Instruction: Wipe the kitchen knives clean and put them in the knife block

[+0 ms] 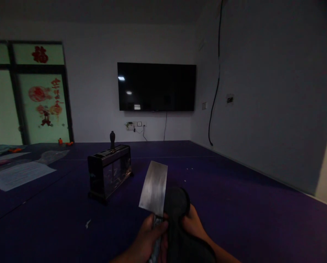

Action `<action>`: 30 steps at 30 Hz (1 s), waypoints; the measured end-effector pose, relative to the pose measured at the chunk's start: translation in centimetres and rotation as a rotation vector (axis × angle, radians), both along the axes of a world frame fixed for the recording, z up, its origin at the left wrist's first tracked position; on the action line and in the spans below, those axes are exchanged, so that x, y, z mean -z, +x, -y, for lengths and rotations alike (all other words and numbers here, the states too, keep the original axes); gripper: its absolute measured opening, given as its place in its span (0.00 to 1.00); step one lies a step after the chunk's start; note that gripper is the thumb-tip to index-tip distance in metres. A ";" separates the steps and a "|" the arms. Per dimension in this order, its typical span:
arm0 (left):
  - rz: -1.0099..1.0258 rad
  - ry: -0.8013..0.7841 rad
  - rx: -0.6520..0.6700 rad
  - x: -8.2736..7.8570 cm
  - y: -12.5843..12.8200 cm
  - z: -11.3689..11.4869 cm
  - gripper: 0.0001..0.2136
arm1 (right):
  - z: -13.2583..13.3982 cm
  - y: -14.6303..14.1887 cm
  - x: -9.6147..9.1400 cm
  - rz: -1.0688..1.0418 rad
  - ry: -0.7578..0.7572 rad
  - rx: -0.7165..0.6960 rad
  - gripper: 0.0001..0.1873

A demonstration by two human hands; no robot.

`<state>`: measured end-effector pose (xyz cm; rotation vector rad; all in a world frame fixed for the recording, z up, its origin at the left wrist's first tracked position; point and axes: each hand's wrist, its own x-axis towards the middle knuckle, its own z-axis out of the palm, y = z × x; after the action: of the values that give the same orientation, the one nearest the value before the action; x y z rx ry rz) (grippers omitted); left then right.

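Observation:
My left hand is closed around the handle of a cleaver. The cleaver's broad metal blade points up and away from me. My right hand grips a black object with a rounded end, right beside the cleaver's handle; its kind I cannot make out, and its lower part runs toward the bottom edge. Ahead and to the left stands a black knife block with clear sides. One dark handle sticks up from its top.
The purple surface carries small white scraps. Printed paper and clear plastic lie at the left. Small orange items sit near the door. A television hangs on the far wall; a black cable dangles at the right.

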<state>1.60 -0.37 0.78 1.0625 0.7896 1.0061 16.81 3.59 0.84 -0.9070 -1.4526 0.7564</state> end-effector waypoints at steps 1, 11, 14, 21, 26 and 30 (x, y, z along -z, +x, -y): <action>0.009 0.004 0.002 -0.1 -0.4 -0.1 0.25 | -0.2 0.1 -0.2 0.006 0.029 0.017 0.14; -0.101 0.009 0.006 0.2 -2.1 -1.5 0.17 | -1.9 1.4 0.3 0.453 0.445 0.158 0.28; -0.108 0.037 -0.032 0.5 -2.0 -1.4 0.17 | -2.0 1.7 0.5 0.622 0.558 0.090 0.31; -0.107 0.094 -0.092 -0.6 -1.8 -0.9 0.13 | -1.3 1.4 0.3 0.789 0.746 0.133 0.23; -0.110 0.114 -0.069 0.0 -1.5 -1.2 0.12 | -0.4 1.3 0.4 0.956 0.773 0.116 0.23; -0.134 0.076 -0.039 0.1 -1.3 -1.4 0.13 | 0.0 0.9 0.4 1.034 0.720 0.101 0.26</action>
<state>0.29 1.01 0.67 1.1934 0.8890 1.0124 17.75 3.56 0.45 -0.7921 -2.3137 -0.4312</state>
